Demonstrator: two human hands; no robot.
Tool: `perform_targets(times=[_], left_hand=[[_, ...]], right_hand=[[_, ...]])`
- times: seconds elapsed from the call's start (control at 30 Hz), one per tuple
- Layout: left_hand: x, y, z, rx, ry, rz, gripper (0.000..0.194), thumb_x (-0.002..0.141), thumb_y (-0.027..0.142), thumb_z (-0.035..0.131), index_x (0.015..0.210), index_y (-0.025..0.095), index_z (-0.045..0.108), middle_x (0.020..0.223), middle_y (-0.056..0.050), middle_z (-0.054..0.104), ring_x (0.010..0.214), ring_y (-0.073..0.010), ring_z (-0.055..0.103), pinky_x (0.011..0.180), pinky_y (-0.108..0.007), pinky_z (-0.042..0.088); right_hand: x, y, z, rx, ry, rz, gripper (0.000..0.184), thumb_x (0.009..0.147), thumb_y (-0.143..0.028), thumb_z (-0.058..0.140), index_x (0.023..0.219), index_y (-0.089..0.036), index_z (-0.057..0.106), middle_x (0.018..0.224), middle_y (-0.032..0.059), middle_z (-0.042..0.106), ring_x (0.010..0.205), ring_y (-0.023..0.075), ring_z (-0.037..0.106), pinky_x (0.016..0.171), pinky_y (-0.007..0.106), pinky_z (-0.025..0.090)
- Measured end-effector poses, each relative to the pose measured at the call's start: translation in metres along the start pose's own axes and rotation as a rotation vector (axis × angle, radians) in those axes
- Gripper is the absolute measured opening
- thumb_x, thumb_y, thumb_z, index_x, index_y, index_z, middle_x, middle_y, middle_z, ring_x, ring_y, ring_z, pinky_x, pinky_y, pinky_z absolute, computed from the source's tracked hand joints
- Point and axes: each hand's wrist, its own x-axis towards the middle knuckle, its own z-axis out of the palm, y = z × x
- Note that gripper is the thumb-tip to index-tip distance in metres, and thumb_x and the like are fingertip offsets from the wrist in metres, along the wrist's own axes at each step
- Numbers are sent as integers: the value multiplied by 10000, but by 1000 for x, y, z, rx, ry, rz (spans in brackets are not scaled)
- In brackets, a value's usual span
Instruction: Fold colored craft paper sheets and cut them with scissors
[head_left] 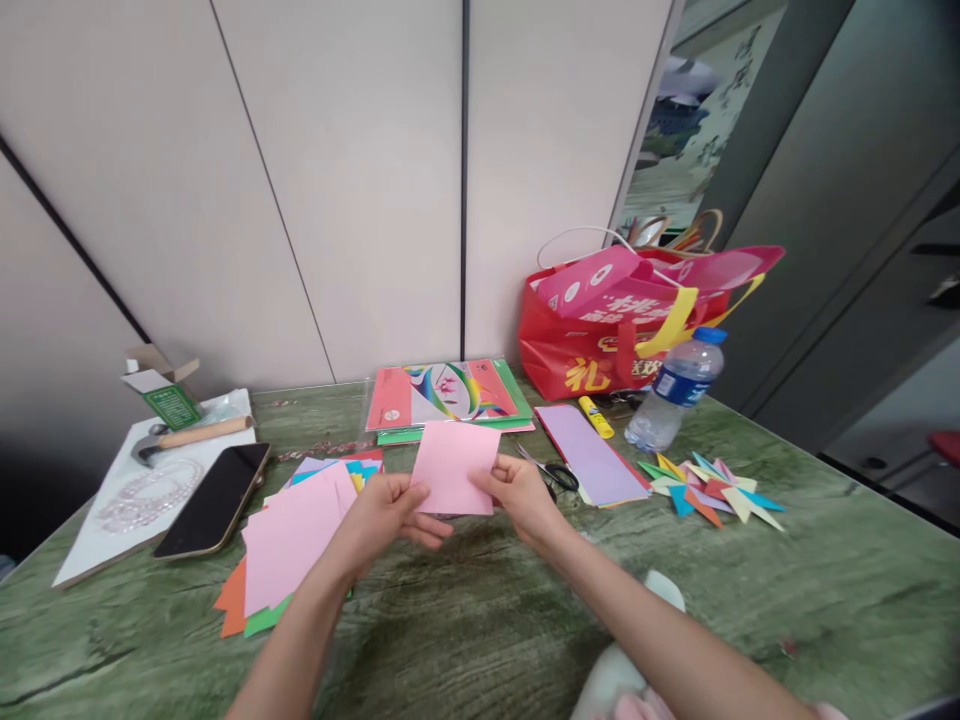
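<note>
A pink square of paper (454,465) is held up over the middle of the table, between both hands. My left hand (401,508) pinches its left edge, thumb on the front face. On the opposite edge my right hand (517,490) grips it between thumb and fingers. Left of my left hand lies a fanned pile of coloured paper (289,545), a pink sheet on top. Scissors with black handles (561,478) rest on the table just behind my right hand, partly hidden by it. Beside them is a stack of long paper strips (592,455), lilac uppermost.
At the back sits a pack of coloured paper (450,395). To the right are a yellow glue stick (596,417), a water bottle (679,390), a red bag (577,350) and folded paper pieces (716,490). A phone (214,500), a hammer (199,435) and a small box (166,395) lie left.
</note>
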Motion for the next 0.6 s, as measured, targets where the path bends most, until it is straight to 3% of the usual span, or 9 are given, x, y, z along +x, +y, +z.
perform_targets(times=[0.1,0.2,0.3,0.37,0.47,0.53,0.6], left_hand=[[3,-1,5,-28,24,-17,317,638,434,598,710,133,529,597,-56,671,648,-232,657,625,-352,500],[5,-1,-10,88,105,10,410,614,417,604,899,131,533,747,-75,683,729,-237,650,671,-352,485],[-4,0,-49,577,445,77,547,603,416,603,1075,159,498,869,-99,670,830,-260,618,727,-359,443],[-12,-2,-79,986,565,-52,652,567,420,627,1166,220,469,1120,-121,579,993,-322,535,770,-401,402],[-19,-11,-109,1253,486,-316,971,463,333,691,1329,214,270,1281,-184,412,1107,-389,422,762,-423,389],[-16,-20,-115,1300,428,-418,1002,475,338,675,1354,205,212,1291,-215,376,1097,-402,429,764,-435,384],[-9,-30,-115,1306,381,-458,968,473,378,667,1337,198,268,1289,-226,377,1075,-402,455,783,-445,373]], right_hand=[[1,2,1,6,41,-30,286,506,-308,752,706,-132,649,576,9,670,475,116,558,470,219,417],[5,3,-5,57,91,-45,311,487,-288,761,725,-132,637,618,21,685,518,144,591,529,258,454],[14,3,-15,124,201,-46,339,480,-276,762,752,-140,611,657,26,693,578,167,621,604,293,478],[19,4,-21,138,226,-33,344,500,-273,746,785,-152,597,678,24,696,598,170,629,606,293,482],[22,7,-23,145,214,12,340,505,-245,732,800,-160,585,687,24,697,605,182,636,578,294,490],[21,9,-21,139,189,52,315,509,-227,725,784,-159,586,678,31,696,603,193,640,559,301,496],[19,10,-18,128,161,87,289,513,-215,721,764,-155,592,668,38,694,604,204,643,547,311,502]])
